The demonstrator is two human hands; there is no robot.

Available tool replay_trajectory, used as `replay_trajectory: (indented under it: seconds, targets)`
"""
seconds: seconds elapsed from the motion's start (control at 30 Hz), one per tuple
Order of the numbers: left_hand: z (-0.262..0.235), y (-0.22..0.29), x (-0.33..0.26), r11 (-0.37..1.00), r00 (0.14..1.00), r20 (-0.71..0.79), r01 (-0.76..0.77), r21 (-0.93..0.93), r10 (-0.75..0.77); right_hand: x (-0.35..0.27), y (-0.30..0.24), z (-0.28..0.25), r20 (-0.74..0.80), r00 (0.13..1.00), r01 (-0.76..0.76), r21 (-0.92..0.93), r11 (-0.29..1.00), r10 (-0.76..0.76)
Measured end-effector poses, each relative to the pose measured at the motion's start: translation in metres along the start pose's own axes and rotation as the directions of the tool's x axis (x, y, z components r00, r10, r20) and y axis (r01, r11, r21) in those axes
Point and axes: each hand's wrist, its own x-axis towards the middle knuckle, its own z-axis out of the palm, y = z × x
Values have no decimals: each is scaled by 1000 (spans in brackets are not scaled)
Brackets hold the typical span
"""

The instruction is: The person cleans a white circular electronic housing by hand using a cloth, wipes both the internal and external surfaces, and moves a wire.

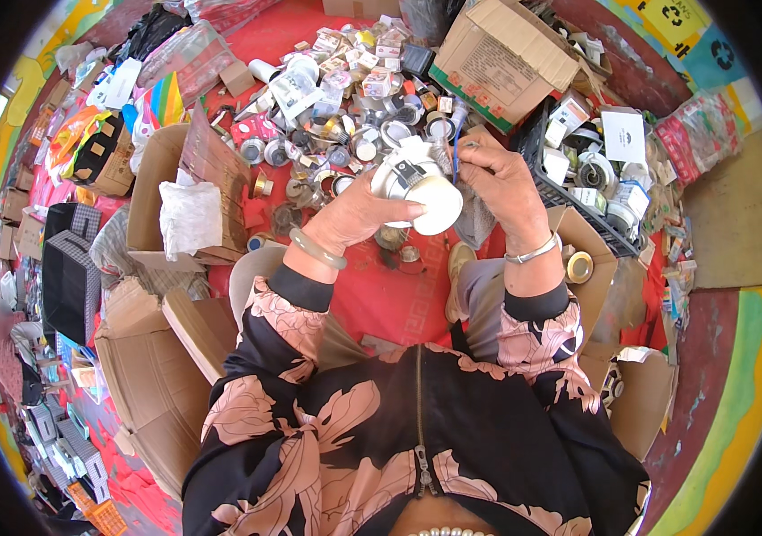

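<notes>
My left hand (356, 216) is closed round a white round lamp fixture (435, 202) with a dark band across its body, thumb on top. The fixture is held up in front of me, above the red floor covering. My right hand (499, 179) is beside it, with thumb and forefinger pinched on a thin blue rod (456, 159). That rod stands close along the fixture's right side; I cannot make out whether it touches, or what its tip is. Just beyond my hands spreads a heap of small round fixtures, metal rings and little boxes (365, 150).
An open cardboard box with a white cloth (190, 220) is at the left, another box (150, 366) nearer me. A black crate (577, 192) of fixtures stands right, below a tilted carton (504, 64). A box (588, 259) with round parts sits by my right forearm.
</notes>
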Motion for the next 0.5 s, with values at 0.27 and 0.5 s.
replay_trajectory:
  seconds: [0.27,0.5]
  targets:
    - [-7,-8,-1,993,999,23,42,-107,-40,3,-7,4,92,989,134,-168,977,-120]
    - [-10,6,4,899,973,-105,-232,-371,207,5,11,9,74,951,301,-437,848,-300]
